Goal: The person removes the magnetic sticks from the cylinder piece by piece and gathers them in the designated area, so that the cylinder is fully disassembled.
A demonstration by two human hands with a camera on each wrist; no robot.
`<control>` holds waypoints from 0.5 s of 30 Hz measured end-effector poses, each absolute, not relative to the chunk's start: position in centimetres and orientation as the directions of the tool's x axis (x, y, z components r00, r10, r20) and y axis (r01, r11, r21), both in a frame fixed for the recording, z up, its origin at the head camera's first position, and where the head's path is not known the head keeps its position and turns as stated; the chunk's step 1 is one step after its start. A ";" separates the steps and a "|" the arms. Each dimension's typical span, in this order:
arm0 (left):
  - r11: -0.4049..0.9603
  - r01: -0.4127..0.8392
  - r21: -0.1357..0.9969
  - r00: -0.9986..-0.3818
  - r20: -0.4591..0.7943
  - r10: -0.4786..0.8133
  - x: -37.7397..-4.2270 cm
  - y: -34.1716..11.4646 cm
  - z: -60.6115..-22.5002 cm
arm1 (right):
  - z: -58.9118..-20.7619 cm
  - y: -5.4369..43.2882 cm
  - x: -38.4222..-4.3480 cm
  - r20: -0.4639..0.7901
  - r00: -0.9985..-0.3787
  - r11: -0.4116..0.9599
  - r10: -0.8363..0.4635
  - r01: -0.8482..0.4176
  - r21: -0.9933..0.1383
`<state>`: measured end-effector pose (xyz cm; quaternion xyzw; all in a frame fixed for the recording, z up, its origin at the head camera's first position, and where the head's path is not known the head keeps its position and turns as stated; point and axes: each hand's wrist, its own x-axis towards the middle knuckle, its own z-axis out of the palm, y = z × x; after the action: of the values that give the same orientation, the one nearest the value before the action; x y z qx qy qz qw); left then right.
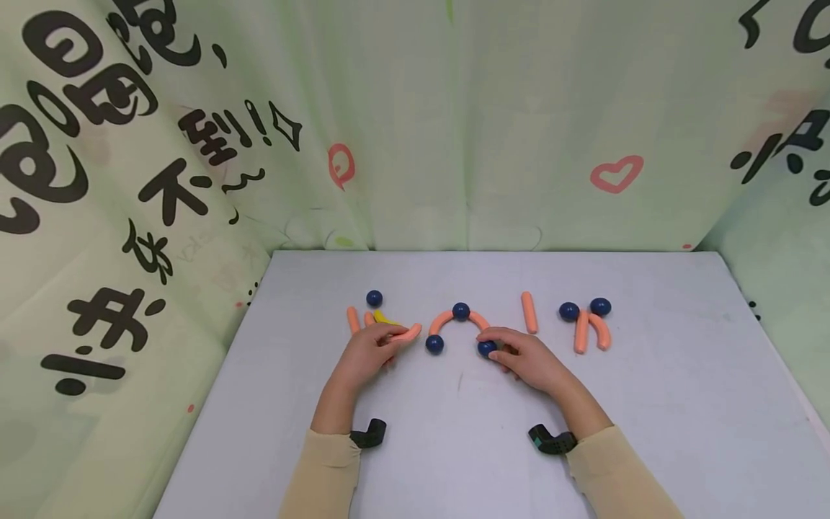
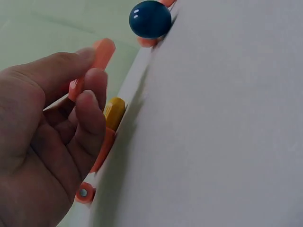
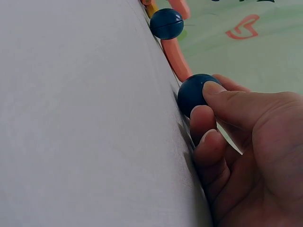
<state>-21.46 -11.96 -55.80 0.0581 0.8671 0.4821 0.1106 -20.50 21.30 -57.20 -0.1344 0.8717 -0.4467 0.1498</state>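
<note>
My left hand (image 1: 367, 353) pinches a curved orange rod (image 1: 410, 334) between thumb and fingers, raised off the table in the left wrist view. My right hand (image 1: 530, 358) grips a dark blue ball (image 1: 486, 349) low over the white table; thumb and fingertips press its sides in the right wrist view. That ball sits at the right foot of an arch. Two curved orange rods, a left one (image 1: 442, 320) and a right one (image 1: 478, 319), meet at a blue top ball (image 1: 461, 311). Another blue ball (image 1: 434, 344) forms the left foot, near the held rod.
Behind my left hand lie an orange rod (image 1: 353, 320), a yellow piece (image 1: 385, 318) and a loose blue ball (image 1: 374, 298). To the right are a straight orange rod (image 1: 529, 312), two blue balls (image 1: 568, 311) and two more orange rods (image 1: 581, 332). Printed curtains surround the white table (image 1: 415, 468).
</note>
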 end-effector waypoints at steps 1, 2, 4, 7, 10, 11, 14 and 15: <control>0.543 -0.005 0.840 -0.971 -0.134 0.198 -21.6 -12.1 -56.0 | -57.2 21.3 -20.5 -0.143 -0.920 0.566 -0.364 -0.097 -0.818; 0.558 0.000 0.830 -0.973 -0.129 0.191 -21.7 -12.1 -56.2 | -57.2 21.4 -20.5 -0.142 -0.920 0.567 -0.365 -0.099 -0.818; 0.597 0.017 0.802 -0.978 -0.111 0.177 -21.8 -12.1 -56.5 | -57.2 21.4 -20.5 -0.140 -0.919 0.563 -0.368 -0.100 -0.821; 0.647 0.049 0.761 -0.986 -0.068 0.155 -22.1 -12.1 -57.0 | -57.1 21.4 -20.5 -0.137 -0.918 0.556 -0.372 -0.102 -0.825; 0.663 0.068 0.746 -0.990 -0.031 0.137 -22.3 -12.0 -57.4 | -57.0 21.3 -20.5 -0.134 -0.917 0.552 -0.375 -0.104 -0.827; 0.666 0.075 0.742 -0.991 -0.019 0.132 -22.4 -12.0 -57.5 | -57.0 21.3 -20.5 -0.134 -0.918 0.552 -0.374 -0.104 -0.828; 0.674 0.097 0.732 -0.991 0.011 0.130 -22.6 -11.9 -57.8 | -56.9 21.3 -20.4 -0.128 -0.917 0.546 -0.377 -0.109 -0.831; 0.677 0.104 0.729 -0.991 0.018 0.134 -22.6 -11.8 -57.9 | -56.9 21.3 -20.4 -0.127 -0.918 0.544 -0.376 -0.107 -0.832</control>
<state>-22.64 -11.83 -57.90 0.0652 0.9155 0.3966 0.0187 -20.38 21.27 -56.92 -0.1394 0.8662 -0.4567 0.1470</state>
